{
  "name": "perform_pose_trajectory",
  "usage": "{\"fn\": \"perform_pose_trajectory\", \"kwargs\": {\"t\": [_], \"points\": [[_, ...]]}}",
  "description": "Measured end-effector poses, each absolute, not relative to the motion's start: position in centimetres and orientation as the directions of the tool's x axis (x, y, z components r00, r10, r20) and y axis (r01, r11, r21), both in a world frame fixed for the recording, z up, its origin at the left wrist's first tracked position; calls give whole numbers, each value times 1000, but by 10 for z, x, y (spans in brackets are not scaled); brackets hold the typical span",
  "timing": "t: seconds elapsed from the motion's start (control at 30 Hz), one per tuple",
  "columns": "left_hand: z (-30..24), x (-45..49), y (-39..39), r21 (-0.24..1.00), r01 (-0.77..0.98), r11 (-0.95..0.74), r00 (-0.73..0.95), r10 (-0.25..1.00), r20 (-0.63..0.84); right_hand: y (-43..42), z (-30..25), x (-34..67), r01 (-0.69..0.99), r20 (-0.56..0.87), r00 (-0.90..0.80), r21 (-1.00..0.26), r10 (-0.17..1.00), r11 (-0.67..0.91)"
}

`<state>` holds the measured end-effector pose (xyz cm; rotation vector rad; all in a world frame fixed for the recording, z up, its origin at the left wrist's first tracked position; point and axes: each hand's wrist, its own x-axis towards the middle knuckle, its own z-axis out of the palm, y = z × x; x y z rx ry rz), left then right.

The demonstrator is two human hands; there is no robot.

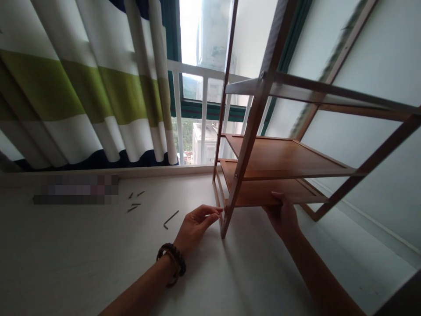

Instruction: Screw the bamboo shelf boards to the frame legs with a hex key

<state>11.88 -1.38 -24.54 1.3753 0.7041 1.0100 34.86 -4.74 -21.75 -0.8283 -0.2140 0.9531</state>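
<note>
A wooden shelf rack (263,158) with brown boards stands on the pale floor by the window. My right hand (283,215) grips the front edge of the lowest shelf board (263,193), thumb on top. My left hand (197,224), a dark bead bracelet on its wrist, is pinched at the bottom of the rack's near front leg (230,210); whatever sits between the fingertips is too small to make out. An Allen key (171,219) lies on the floor just left of my left hand.
Several small screws (134,201) lie on the floor further left, beside a blurred patch. A striped green, white and navy curtain (82,87) hangs at the left. White window bars (204,118) stand behind the rack. A white wall runs along the right.
</note>
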Motion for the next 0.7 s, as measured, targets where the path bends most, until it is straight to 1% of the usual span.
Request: {"fn": "perform_pose_trajectory", "kwargs": {"t": [0.13,0.23,0.33,0.57,0.7], "points": [[-248,121,-16,985,-164,-48,586,799,136,-47,-217,355,-649,-169,565,-695,807,309],[-251,122,-17,989,-144,-32,640,759,118,-46,-217,357,-652,-164,558,-694,814,306],[-253,122,-18,992,-117,-50,653,748,115,-44,-220,362,-644,-164,569,-699,806,312],[-254,122,-16,991,-130,-38,643,757,113,-54,-227,385,-595,-224,664,-736,714,322],[-248,123,-16,975,-182,-124,558,804,207,-63,-228,371,-606,-231,660,-726,715,325]]}}
